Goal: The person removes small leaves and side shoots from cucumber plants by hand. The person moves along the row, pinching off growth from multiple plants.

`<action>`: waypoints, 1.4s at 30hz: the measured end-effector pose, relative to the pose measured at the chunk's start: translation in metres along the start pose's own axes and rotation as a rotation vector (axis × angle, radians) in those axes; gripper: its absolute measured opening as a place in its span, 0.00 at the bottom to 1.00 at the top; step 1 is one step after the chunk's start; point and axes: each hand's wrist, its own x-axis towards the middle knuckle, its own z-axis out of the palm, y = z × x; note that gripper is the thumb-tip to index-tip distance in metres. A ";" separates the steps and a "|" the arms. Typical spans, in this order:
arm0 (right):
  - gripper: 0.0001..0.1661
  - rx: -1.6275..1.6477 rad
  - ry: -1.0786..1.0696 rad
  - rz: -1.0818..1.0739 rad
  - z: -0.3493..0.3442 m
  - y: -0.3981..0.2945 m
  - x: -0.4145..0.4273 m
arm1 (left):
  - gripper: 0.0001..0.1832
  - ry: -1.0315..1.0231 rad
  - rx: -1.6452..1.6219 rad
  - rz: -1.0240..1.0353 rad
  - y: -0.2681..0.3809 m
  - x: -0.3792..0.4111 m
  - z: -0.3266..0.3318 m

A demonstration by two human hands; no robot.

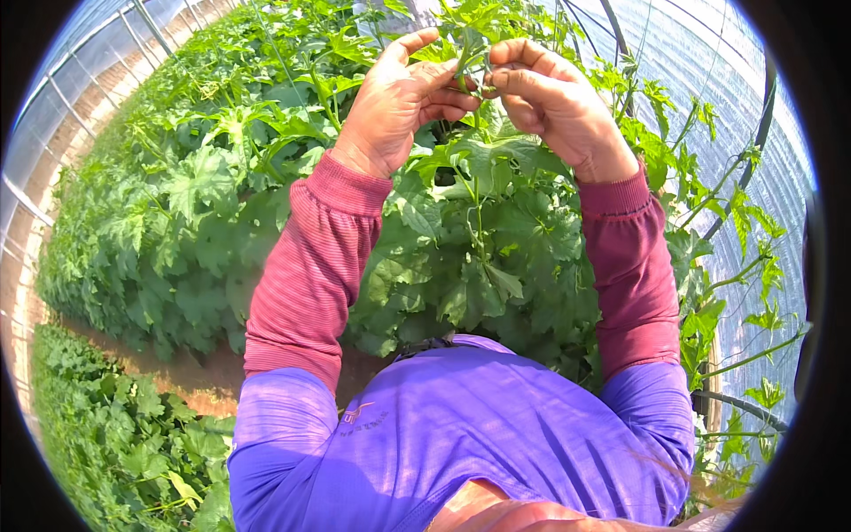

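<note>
Both hands are raised at the top middle of the head view, around the upper stem of a green climbing plant [463, 63]. My left hand [412, 96] has its fingers curled on the stem, thumb side up, with the index finger spread away from it. My right hand [548, 93] pinches a thin green part of the plant between thumb and fingers, just right of the stem. What exactly the right fingertips hold is too small to tell. Broad lobed leaves [492, 163] hang below the hands, on the same or neighbouring vines. Maroon sleeve covers reach both wrists.
Dense rows of leafy vines [199, 179] fill the left side, with a strip of brown soil [179, 372] between two rows. Plastic greenhouse sheeting [725, 60] curves along the right, crossed by dark bars. Vine shoots [738, 276] reach along it. Thin vertical strings run among the plants.
</note>
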 end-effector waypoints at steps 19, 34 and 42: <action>0.15 -0.413 0.200 -0.218 0.017 0.049 -0.054 | 0.07 0.844 0.268 0.162 -0.085 -0.122 -0.139; 0.25 -0.434 0.059 0.688 0.039 0.266 -0.002 | 0.18 -0.142 0.986 -0.407 -0.243 -0.211 -0.065; 0.15 0.156 -0.088 0.751 0.015 0.274 -0.043 | 0.28 -0.555 0.715 -0.416 -0.212 -0.214 -0.047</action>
